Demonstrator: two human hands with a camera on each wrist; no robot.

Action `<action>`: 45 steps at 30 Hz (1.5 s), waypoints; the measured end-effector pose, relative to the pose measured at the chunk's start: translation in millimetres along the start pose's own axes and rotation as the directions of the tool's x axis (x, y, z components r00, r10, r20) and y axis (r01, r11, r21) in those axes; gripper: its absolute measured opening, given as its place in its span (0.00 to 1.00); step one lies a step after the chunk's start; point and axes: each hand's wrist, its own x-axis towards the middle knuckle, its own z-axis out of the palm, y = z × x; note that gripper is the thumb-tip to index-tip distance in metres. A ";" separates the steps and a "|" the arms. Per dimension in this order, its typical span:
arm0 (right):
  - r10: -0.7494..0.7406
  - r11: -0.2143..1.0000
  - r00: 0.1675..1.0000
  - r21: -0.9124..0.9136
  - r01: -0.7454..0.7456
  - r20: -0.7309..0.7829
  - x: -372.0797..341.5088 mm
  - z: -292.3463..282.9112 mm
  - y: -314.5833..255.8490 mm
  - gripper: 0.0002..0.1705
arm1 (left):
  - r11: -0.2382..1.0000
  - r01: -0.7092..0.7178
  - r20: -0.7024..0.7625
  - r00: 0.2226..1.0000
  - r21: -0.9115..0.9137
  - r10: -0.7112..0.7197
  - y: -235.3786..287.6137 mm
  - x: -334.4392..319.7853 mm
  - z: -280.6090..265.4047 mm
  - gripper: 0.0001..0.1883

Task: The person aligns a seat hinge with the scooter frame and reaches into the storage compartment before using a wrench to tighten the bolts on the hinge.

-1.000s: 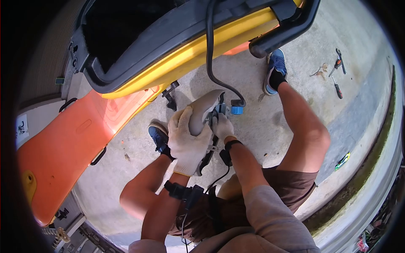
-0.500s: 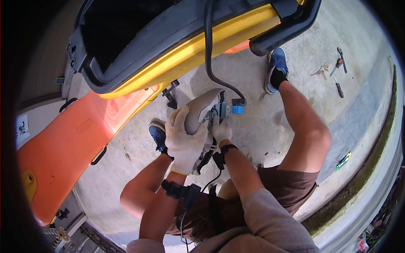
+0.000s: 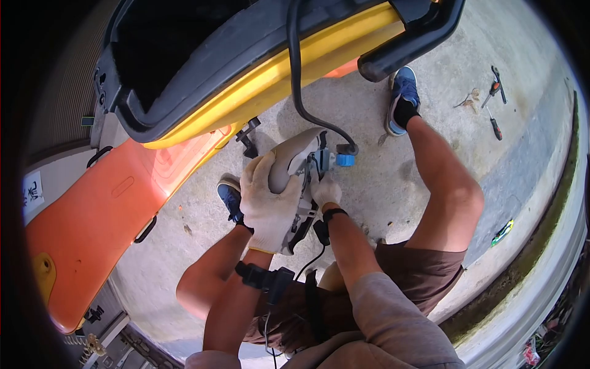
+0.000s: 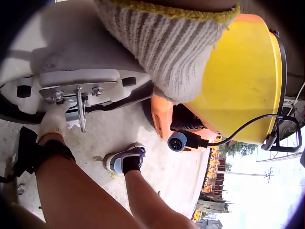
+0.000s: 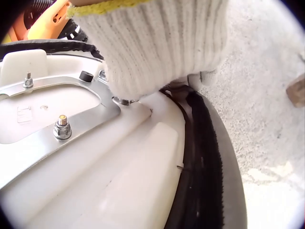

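A grey seat (image 3: 299,146) is held up on its side above the concrete, its white plastic underside (image 5: 109,186) facing right. My gloved left hand (image 3: 265,200) grips the seat's rounded grey back, thumb and fingers spread around it. A metal bracket (image 5: 95,126) with studs and nuts is fixed to that underside. My gloved right hand (image 3: 327,189) is at the bracket's hinge end, its fingers bent in at a nut (image 4: 58,97) there. In the right wrist view the glove's cuff hides the fingertips.
A yellow-and-black machine body (image 3: 270,80) overhangs the seat, with a black cable (image 3: 304,92) ending in a blue connector (image 3: 345,160). An orange panel (image 3: 104,215) lies left. Screwdrivers (image 3: 495,128) lie on the concrete (image 3: 381,184) at right, beyond my foot (image 3: 403,95).
My right hand has shifted slightly down and its wrist has turned, showing more of the bracket. The left hand has moved slightly left and keeps its hold on the seat.
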 end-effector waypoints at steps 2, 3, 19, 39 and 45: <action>-0.010 1.000 1.000 -0.008 0.010 0.002 1.2 2.6 2.7 0.38 | 1.000 0.015 -0.002 1.000 -0.009 -0.015 3.6 2.1 -0.4 0.26; -0.012 1.000 0.999 0.007 0.013 -0.030 0.2 3.0 2.9 0.38 | 0.999 0.039 0.015 0.999 -0.034 -0.039 5.5 3.4 -1.7 0.25; -0.049 0.994 0.998 -0.096 0.054 0.046 7.6 -2.7 3.9 0.43 | 0.988 -0.106 -0.108 0.990 -0.114 0.094 -12.1 -22.3 7.2 0.23; -0.141 0.982 0.988 -0.115 0.147 0.060 35.1 19.9 22.9 0.45 | 0.984 -0.169 -0.152 0.976 -0.062 0.158 -14.0 -26.2 7.4 0.20; 0.001 0.989 1.000 -0.149 0.001 0.015 8.3 1.3 -4.5 0.45 | 0.974 -0.225 -0.133 0.966 -0.008 0.222 -19.9 -34.3 4.0 0.20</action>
